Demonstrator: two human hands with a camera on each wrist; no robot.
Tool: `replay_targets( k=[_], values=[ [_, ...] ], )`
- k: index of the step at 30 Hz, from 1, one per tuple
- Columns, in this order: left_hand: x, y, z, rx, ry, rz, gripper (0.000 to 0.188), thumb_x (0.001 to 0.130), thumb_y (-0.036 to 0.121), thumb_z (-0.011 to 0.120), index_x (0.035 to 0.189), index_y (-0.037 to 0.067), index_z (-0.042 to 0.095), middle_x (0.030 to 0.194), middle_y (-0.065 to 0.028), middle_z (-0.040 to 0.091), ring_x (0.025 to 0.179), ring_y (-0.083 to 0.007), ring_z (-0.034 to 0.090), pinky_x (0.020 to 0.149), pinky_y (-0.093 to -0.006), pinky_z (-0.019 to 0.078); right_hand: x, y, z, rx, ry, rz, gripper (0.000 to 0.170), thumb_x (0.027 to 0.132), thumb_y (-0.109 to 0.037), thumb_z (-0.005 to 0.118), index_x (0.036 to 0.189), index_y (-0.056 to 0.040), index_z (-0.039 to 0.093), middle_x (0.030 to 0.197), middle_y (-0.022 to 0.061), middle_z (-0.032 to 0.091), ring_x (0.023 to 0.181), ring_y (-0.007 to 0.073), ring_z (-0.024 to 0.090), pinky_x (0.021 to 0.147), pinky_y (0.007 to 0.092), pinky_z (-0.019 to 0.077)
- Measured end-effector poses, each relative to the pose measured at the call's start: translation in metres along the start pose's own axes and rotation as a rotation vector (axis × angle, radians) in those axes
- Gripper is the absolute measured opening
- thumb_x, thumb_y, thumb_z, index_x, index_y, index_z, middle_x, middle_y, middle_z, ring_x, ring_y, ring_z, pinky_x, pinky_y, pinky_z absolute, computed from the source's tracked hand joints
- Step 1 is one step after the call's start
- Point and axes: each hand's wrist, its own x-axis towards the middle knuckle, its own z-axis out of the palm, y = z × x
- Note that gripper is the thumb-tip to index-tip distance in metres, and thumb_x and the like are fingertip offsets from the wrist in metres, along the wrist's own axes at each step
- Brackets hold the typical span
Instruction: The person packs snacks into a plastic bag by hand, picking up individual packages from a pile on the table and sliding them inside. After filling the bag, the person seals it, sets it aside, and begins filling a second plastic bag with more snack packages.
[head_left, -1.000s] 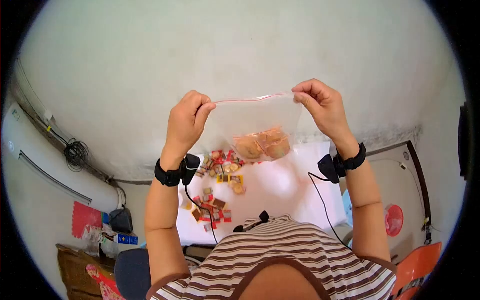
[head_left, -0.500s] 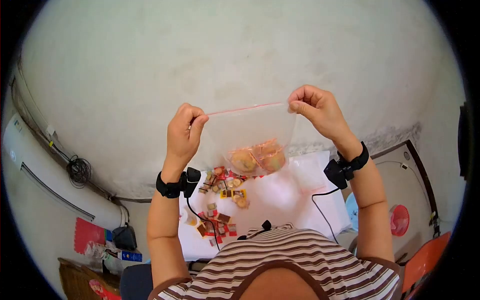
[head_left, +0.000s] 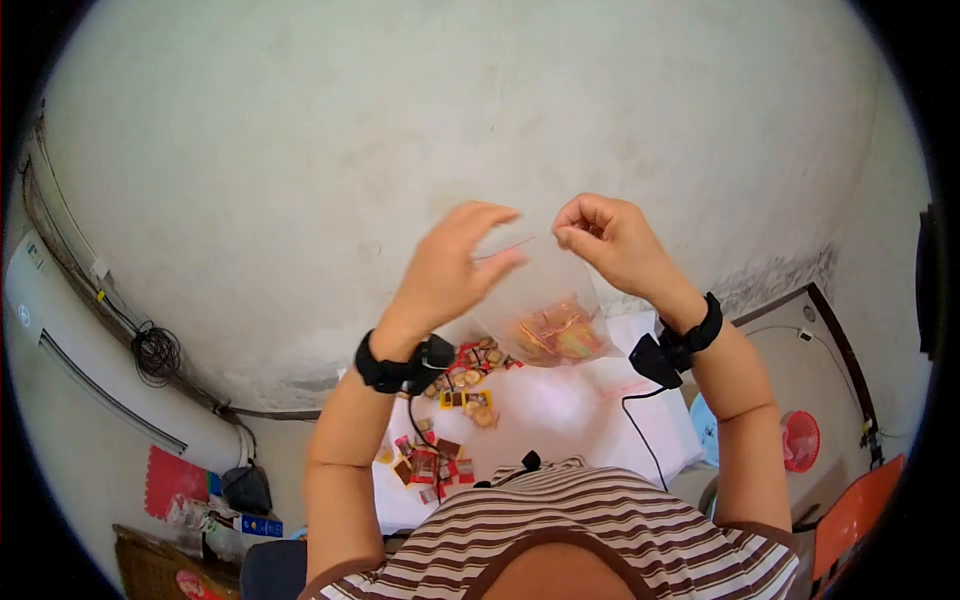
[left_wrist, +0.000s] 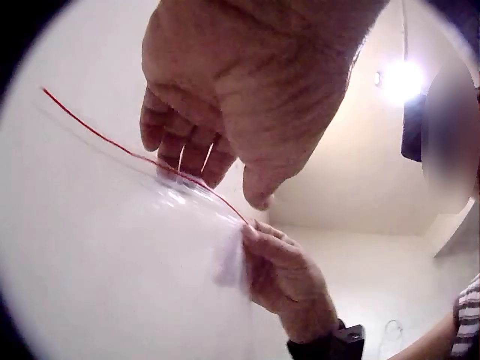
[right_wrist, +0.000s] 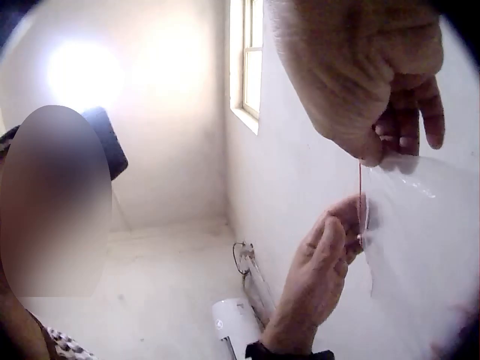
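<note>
White appliance point(head_left: 110, 350) beside a black cable coil point(head_left: 157, 352) — well apart, a red basket point(head_left: 800, 441) near an orange chair point(head_left: 856, 522).

This looks like a home, with an air conditioner point(head_left: 115, 345) and orange chair point(head_left: 855, 530).

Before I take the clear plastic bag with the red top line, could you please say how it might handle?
The bag looks thin, so it probably flops; orange-tinted contents gathered low likely make it bottom-heavy; its glossy surface may slip.

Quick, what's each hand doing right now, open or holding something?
Left hand: open, by the top edge of the plastic bag.
Right hand: closed, pinching the bag's top corner.
</note>
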Motion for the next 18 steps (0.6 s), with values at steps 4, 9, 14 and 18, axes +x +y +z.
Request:
replay_targets(
  k=[4, 9, 14, 18],
  values=[
    [0.018, 0.008, 0.024, -0.282, -0.277, -0.293, 0.016, 0.081, 0.014, 0.065, 0.091, 0.001, 0.065, 0.083, -0.0063, 0.065, 0.077, -0.0131, 0.060, 0.071, -0.0261, 0.0470, -0.006, -0.007, -0.005, -0.067, -0.027, 0.021, 0.007, 0.083, -0.007, 0.058, 0.082, 0.0003, 0.060, 0.069, -0.0009, 0.058, 0.064, 0.0046, 0.050, 0.058, 0.0212, 0.0425],
    [0.035, 0.000, 0.033, -0.484, -0.346, -0.422, 0.013, 0.082, 0.015, 0.064, 0.082, 0.002, 0.066, 0.072, -0.0026, 0.064, 0.067, -0.0074, 0.057, 0.065, -0.0230, 0.0462, -0.010, -0.008, -0.019, -0.144, -0.020, -0.029, 0.006, 0.082, -0.006, 0.058, 0.082, -0.0002, 0.061, 0.072, -0.0011, 0.059, 0.067, 0.0049, 0.050, 0.061, 0.0216, 0.0434],
    [0.043, 0.019, 0.039, -0.276, -0.220, -0.310, 0.011, 0.082, 0.014, 0.064, 0.080, 0.003, 0.066, 0.066, -0.0004, 0.061, 0.061, -0.0060, 0.052, 0.057, -0.0220, 0.0428, -0.006, -0.004, -0.036, -0.087, -0.008, -0.053, 0.010, 0.082, -0.008, 0.060, 0.083, 0.0014, 0.061, 0.069, 0.0051, 0.060, 0.064, 0.0085, 0.052, 0.061, 0.0238, 0.0444],
    [0.045, 0.015, 0.037, -0.182, -0.189, -0.250, 0.012, 0.082, 0.013, 0.064, 0.078, 0.003, 0.064, 0.064, 0.0012, 0.058, 0.060, -0.0044, 0.049, 0.054, -0.0212, 0.0399, -0.003, 0.001, -0.041, -0.091, -0.015, -0.116, 0.011, 0.082, -0.010, 0.060, 0.081, 0.0011, 0.062, 0.069, 0.0042, 0.059, 0.064, 0.0082, 0.050, 0.061, 0.0238, 0.0436]
  ],
)
